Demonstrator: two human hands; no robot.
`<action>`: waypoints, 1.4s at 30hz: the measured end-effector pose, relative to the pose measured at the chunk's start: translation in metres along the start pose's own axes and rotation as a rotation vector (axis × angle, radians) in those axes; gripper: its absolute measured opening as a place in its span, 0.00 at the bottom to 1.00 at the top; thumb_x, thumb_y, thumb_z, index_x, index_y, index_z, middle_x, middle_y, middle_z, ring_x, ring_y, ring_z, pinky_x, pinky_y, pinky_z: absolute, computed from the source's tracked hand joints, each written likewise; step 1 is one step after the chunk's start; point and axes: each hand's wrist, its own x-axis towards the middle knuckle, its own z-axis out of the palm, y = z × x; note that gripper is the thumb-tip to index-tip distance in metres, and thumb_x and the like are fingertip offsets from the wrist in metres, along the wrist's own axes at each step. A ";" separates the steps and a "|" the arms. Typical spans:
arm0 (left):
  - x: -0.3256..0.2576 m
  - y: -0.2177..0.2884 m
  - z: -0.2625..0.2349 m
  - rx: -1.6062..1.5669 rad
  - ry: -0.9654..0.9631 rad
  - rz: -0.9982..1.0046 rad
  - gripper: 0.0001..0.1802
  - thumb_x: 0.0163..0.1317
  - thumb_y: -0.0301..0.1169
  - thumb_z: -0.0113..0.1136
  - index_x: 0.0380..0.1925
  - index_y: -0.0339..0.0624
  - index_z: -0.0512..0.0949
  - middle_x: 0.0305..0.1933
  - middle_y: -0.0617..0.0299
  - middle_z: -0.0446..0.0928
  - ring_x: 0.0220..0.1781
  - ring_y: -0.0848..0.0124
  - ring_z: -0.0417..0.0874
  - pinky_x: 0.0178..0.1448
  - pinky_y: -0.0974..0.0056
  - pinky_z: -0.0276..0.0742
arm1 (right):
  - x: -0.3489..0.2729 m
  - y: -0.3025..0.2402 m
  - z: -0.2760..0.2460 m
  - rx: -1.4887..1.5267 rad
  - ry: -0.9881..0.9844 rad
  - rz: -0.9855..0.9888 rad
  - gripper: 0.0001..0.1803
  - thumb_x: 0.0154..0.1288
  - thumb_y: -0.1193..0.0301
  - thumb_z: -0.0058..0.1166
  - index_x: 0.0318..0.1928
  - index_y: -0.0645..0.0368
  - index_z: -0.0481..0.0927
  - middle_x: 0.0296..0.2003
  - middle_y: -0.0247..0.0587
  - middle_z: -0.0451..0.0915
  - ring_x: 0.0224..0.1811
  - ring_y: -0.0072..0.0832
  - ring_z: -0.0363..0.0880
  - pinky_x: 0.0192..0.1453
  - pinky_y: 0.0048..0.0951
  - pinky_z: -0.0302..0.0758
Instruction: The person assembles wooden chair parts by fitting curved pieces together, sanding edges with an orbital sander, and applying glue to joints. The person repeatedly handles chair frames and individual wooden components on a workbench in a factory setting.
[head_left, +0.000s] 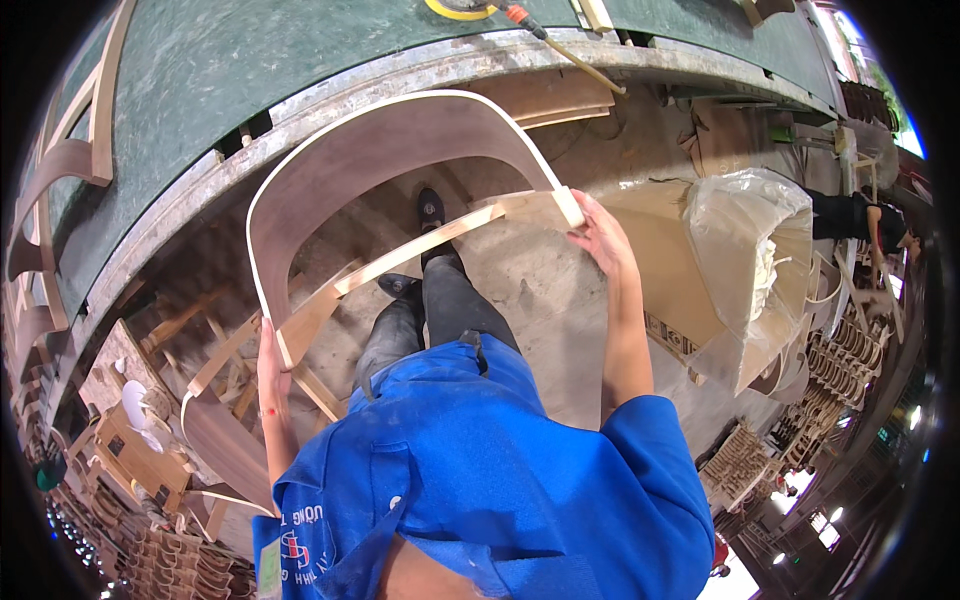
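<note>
Between my two hands is a curved wooden chair frame (pixel 385 140), a bent brown panel with a pale edge, joined across its open side by a light wooden rail (pixel 420 245). My left hand (pixel 273 365) is closed on its left end, the fingers partly hidden behind the panel. At the other end my right hand (pixel 603 238) grips the pale corner where panel and rail meet. The frame is held in front of my body, above the floor and close to the workbench edge.
A green-topped workbench (pixel 300 45) runs across the far side, with a yellow-rimmed sander (pixel 462 8) and its hose on it. On the right stands a cardboard box (pixel 660 270) with a clear plastic bag (pixel 750 260). Another curved frame (pixel 225 435) stands at my left. A person (pixel 865 220) is farther right.
</note>
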 end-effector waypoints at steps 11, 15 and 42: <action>-0.040 -0.014 0.041 -0.111 0.370 0.153 0.27 0.68 0.50 0.55 0.64 0.54 0.68 0.60 0.67 0.71 0.64 0.69 0.70 0.60 0.52 0.74 | 0.176 -0.213 0.159 -1.294 0.296 -1.402 0.36 0.58 0.58 0.66 0.62 0.63 0.70 0.51 0.58 0.78 0.52 0.52 0.76 0.57 0.45 0.72; -0.047 -0.009 0.058 -0.146 0.422 0.224 0.27 0.68 0.52 0.55 0.61 0.51 0.72 0.52 0.70 0.75 0.51 0.78 0.73 0.51 0.64 0.74 | 0.233 -0.262 0.207 -1.246 -0.206 -1.209 0.42 0.54 0.66 0.65 0.70 0.50 0.63 0.57 0.57 0.76 0.60 0.47 0.76 0.63 0.40 0.71; -0.036 -0.065 0.070 0.242 0.827 0.486 0.29 0.51 0.37 0.70 0.57 0.59 0.78 0.48 0.55 0.83 0.48 0.60 0.85 0.50 0.61 0.78 | -0.090 0.032 0.460 -1.571 -1.081 -1.185 0.44 0.47 0.66 0.69 0.66 0.22 0.66 0.45 0.55 0.68 0.42 0.50 0.81 0.43 0.44 0.82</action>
